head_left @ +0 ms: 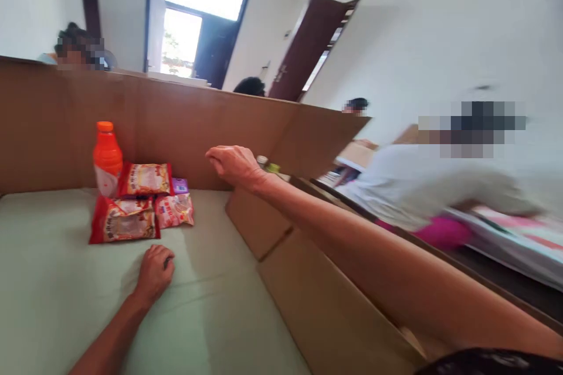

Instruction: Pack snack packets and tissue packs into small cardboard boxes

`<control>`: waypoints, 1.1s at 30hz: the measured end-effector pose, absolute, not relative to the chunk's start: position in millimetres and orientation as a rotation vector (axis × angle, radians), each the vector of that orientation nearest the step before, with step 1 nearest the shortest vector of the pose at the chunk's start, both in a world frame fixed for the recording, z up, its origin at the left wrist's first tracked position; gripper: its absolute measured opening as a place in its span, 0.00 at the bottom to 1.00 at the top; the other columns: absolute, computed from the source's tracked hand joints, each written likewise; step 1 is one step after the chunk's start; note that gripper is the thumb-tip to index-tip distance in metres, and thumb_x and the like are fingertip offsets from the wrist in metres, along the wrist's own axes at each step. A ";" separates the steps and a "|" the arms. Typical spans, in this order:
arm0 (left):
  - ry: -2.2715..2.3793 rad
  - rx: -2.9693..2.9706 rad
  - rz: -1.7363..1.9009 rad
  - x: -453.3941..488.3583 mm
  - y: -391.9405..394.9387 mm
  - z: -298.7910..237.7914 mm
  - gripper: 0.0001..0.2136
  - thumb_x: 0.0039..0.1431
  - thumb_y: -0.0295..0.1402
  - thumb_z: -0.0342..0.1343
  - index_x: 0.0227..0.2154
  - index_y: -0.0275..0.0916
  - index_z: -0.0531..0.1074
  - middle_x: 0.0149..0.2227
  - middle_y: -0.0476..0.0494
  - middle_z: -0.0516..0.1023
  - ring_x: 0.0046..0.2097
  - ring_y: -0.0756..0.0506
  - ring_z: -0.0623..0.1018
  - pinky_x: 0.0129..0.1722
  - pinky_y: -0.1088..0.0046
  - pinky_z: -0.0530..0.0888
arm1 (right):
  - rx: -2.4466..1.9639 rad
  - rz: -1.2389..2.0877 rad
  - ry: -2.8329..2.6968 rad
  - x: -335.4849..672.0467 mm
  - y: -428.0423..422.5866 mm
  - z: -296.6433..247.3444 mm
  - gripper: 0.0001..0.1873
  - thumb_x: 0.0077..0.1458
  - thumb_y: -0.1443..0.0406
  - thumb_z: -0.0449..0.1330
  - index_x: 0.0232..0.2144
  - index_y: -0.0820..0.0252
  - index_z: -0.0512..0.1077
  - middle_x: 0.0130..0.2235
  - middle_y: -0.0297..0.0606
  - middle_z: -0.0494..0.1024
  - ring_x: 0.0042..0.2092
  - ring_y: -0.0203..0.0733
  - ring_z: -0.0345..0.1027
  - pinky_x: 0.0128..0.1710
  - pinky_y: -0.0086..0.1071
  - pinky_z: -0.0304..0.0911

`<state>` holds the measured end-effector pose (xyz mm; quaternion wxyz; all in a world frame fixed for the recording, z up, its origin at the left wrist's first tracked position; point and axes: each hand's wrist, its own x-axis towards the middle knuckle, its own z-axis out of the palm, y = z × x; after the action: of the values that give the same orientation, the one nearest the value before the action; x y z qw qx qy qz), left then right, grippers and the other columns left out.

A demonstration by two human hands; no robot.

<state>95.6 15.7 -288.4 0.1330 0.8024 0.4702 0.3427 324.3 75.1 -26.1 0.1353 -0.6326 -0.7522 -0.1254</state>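
Packets [124, 220] just past my left fingers [163, 259]
Left hand [155, 272] fisted on cloth [65, 304], right hand [235, 165] loose, empty. Packets seem light, slippery; pinch a sealed edge.

Bright doorway [193, 29] glare, blurred right edge

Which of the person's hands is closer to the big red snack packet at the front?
Left. The left hand rests on the green cloth close beside the snack packet; the right hand hangs farther right, above the cardboard wall.
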 end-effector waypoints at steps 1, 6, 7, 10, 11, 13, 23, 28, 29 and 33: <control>1.348 2.332 1.030 94.3 15.7 -285.4 0.09 0.55 0.25 0.50 0.30 0.41 0.75 0.33 0.44 0.81 0.40 0.42 0.78 0.44 0.63 0.74 | -1.876 -0.365 -2.125 351.2 61.6 -23.1 0.17 0.64 0.64 0.50 0.47 0.55 0.78 0.49 0.40 0.81 0.50 0.47 0.73 0.47 0.35 0.63; 1.266 2.372 1.279 101.4 20.6 -258.6 0.10 0.57 0.32 0.47 0.33 0.41 0.75 0.37 0.41 0.81 0.42 0.38 0.80 0.46 0.58 0.76 | -2.124 -0.271 -1.841 490.2 -10.1 -16.6 0.15 0.59 0.69 0.52 0.38 0.62 0.80 0.38 0.41 0.84 0.40 0.42 0.76 0.38 0.30 0.66; 1.249 2.388 1.325 108.8 20.4 -249.8 0.11 0.59 0.33 0.48 0.34 0.41 0.75 0.39 0.40 0.81 0.43 0.38 0.80 0.47 0.57 0.76 | -2.159 -0.220 -1.801 512.0 -20.7 -20.5 0.15 0.58 0.70 0.52 0.35 0.63 0.80 0.35 0.41 0.84 0.36 0.40 0.76 0.35 0.29 0.66; 1.129 2.490 1.390 147.7 17.3 -215.0 0.11 0.62 0.32 0.48 0.40 0.40 0.75 0.44 0.40 0.80 0.47 0.40 0.79 0.52 0.58 0.75 | -2.209 -0.086 -1.708 558.7 -35.4 -41.3 0.14 0.57 0.71 0.53 0.35 0.63 0.79 0.31 0.38 0.83 0.30 0.37 0.75 0.30 0.27 0.68; 1.062 2.541 1.383 165.8 16.7 -201.3 0.11 0.63 0.32 0.48 0.41 0.40 0.75 0.46 0.40 0.79 0.49 0.40 0.79 0.53 0.59 0.74 | -2.214 -0.061 -1.684 568.7 -35.0 -49.0 0.13 0.58 0.71 0.53 0.36 0.63 0.79 0.32 0.39 0.83 0.31 0.37 0.75 0.31 0.28 0.68; 0.910 2.652 1.330 207.3 18.1 -172.2 0.12 0.63 0.30 0.47 0.42 0.40 0.75 0.48 0.39 0.78 0.51 0.41 0.78 0.55 0.60 0.74 | -2.223 -0.023 -1.661 582.5 -30.0 -61.9 0.10 0.60 0.69 0.56 0.37 0.63 0.78 0.33 0.39 0.82 0.34 0.39 0.76 0.36 0.32 0.70; 0.425 3.069 0.577 408.2 60.1 -82.5 0.27 0.57 0.21 0.56 0.60 0.40 0.66 0.63 0.39 0.68 0.58 0.42 0.75 0.55 0.66 0.75 | -2.056 0.319 -1.977 593.5 -17.9 -70.5 0.22 0.54 0.78 0.53 0.43 0.59 0.81 0.42 0.33 0.84 0.45 0.37 0.76 0.46 0.25 0.67; 0.594 3.107 0.272 448.4 72.6 -91.9 0.12 0.66 0.35 0.58 0.49 0.36 0.73 0.50 0.40 0.77 0.49 0.42 0.78 0.49 0.56 0.78 | -2.225 0.270 -1.975 604.3 -0.3 -68.0 0.10 0.63 0.67 0.59 0.44 0.62 0.78 0.45 0.38 0.81 0.48 0.43 0.74 0.50 0.37 0.69; 0.627 3.110 0.248 450.5 73.1 -93.1 0.13 0.67 0.37 0.58 0.49 0.36 0.73 0.50 0.40 0.77 0.49 0.42 0.78 0.49 0.56 0.78 | -2.286 0.252 -1.960 605.9 6.0 -69.2 0.10 0.64 0.64 0.60 0.45 0.63 0.77 0.47 0.39 0.80 0.49 0.45 0.74 0.51 0.41 0.69; 0.681 3.120 0.159 450.6 70.9 -91.2 0.12 0.67 0.37 0.58 0.49 0.37 0.73 0.51 0.40 0.76 0.50 0.42 0.78 0.50 0.56 0.77 | -2.483 0.258 -1.931 600.5 30.7 -83.5 0.16 0.64 0.59 0.62 0.50 0.62 0.73 0.50 0.42 0.76 0.48 0.45 0.73 0.47 0.43 0.72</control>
<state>450.6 70.9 -91.2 -0.0280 0.9754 0.2128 0.0498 600.5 30.7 -83.5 -0.0071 -0.7867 -0.6119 0.0818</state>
